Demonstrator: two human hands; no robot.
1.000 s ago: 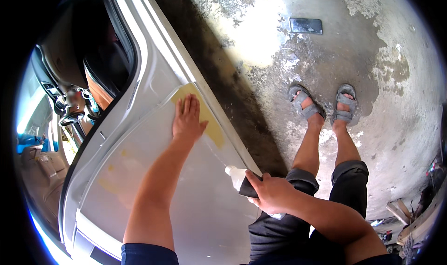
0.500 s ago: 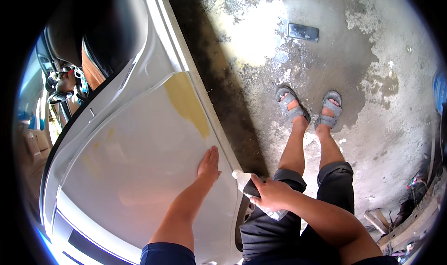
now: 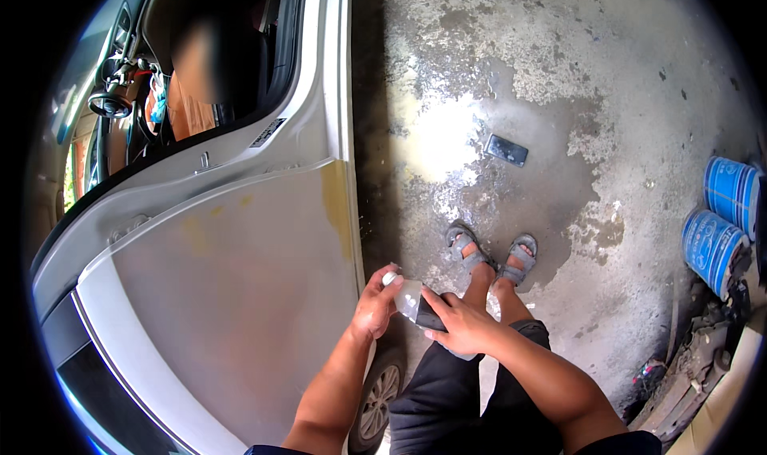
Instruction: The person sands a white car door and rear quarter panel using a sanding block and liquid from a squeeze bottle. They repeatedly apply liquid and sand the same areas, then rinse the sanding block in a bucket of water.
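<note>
Both hands meet low-centre in the view, just off the lower edge of the silver-white car door panel (image 3: 240,311). R hand (image 3: 462,327) is wrapped round the dark lower body of a small bottle-shaped container w/ pale translucent upper part and whitish cap (image 3: 409,302); fingers curled shut on it, thumb across the front. L hand (image 3: 374,305) comes in from the other side, fingertips pinched at the cap end of same container, touching it. Contents: can't tell — upper part looks cloudy/pale, lower part hidden by R palm. Container sits tilted, cap end toward the door, held in the air above the person's black trousers (image 3: 471,399).

Just beside the grip, door side: panel is flat, dull, sanded-looking, w/ a yellowish filler strip (image 3: 337,207) running along its edge above the L hand, plus fainter yellow patches further in. Below the grip, a car wheel w/ grey alloy rim (image 3: 375,399).

Beyond the grip, away from the body: two feet in grey strap sandals (image 3: 491,255) on stained, wet-looking concrete floor (image 3: 559,95). Further out, a flat dark rectangular phone-like slab (image 3: 506,150) lies on the floor. Well apart to the R-hand side: two blue cylindrical cans on their sides (image 3: 723,223), contents not visible.
</note>
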